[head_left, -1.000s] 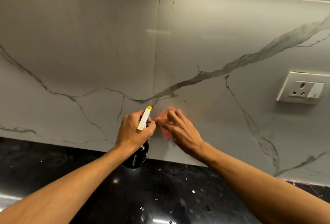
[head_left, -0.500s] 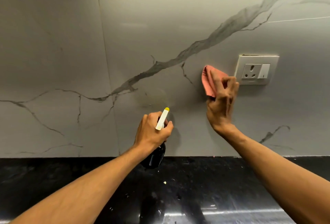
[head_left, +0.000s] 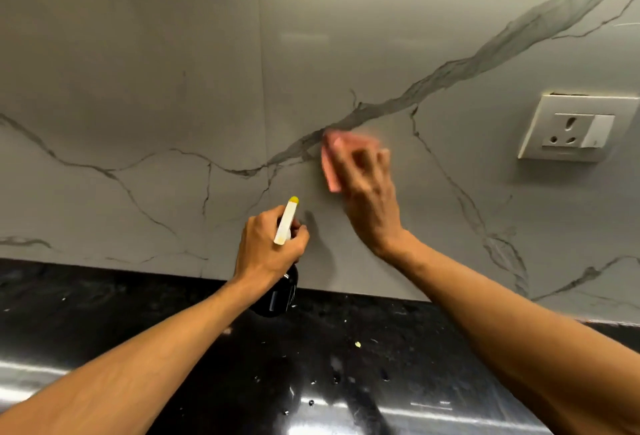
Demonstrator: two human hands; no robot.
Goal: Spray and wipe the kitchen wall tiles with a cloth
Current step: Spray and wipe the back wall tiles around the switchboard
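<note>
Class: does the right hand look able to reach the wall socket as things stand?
Probably yes: the right hand presses the pink cloth on bare tile, and nothing stands between it and the socket.
</note>
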